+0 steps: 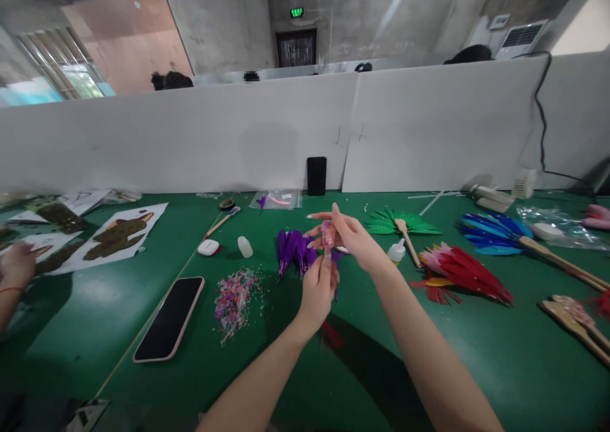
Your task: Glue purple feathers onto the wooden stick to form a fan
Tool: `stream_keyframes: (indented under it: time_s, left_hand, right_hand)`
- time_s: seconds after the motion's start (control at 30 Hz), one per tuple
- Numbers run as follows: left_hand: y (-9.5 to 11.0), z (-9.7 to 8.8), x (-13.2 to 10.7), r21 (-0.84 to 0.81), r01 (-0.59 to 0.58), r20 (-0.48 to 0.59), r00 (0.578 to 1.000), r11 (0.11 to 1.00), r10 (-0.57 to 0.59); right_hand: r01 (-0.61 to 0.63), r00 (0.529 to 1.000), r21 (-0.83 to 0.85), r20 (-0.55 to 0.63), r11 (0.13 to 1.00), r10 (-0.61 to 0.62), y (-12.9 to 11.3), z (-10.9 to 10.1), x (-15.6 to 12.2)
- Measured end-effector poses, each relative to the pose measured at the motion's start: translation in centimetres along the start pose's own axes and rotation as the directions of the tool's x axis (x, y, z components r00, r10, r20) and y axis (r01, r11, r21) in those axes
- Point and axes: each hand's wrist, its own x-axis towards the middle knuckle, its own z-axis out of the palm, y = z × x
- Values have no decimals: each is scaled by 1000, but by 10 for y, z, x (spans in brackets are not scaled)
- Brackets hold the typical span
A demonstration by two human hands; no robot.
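Green table [429, 368]: hands [350, 238] apparently pinch pink piece [328, 233].

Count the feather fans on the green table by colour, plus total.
Purple: 1, the purple fan behind the left hand and right hand
Green: 1, the green fan
Red: 1, the red fan
Blue: 1, the blue fan
Total: 4

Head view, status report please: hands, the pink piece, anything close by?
Both hands up over the table: left hand and right hand pinching the pink piece. Purple feathers right behind. Sequin pile and phone to the left.
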Motion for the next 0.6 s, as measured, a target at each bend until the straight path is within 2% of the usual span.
stream_keyframes:
  time_s: [0.1,0.2,0.27,0.4,0.6]
  left_hand:
    - [6,-1,1,-18,7,-28,1000,1000,-8]
    - [11,-3,3,0,10,-50,999,1000,-10]
    - [12,-4,3,2,4,-59,998,1000,-4]
    - [7,-5,4,-14,24,-33,999,1000,-24]
    - [-6,-10,3,62,-41,-70,997,997,45]
  right_hand:
    - [66,995,-115,-64,991,-73,1,-9,0]
    - [106,971,-411,-154,905,-184,4,-20,0]
    - [97,972,-567,-122,818,-200,3,-25,-3]
    - [154,982,-654,19,741,-188,-3,-21,-9]
    - [110,977,-825,-12,555,-213,-8,-7,-13]
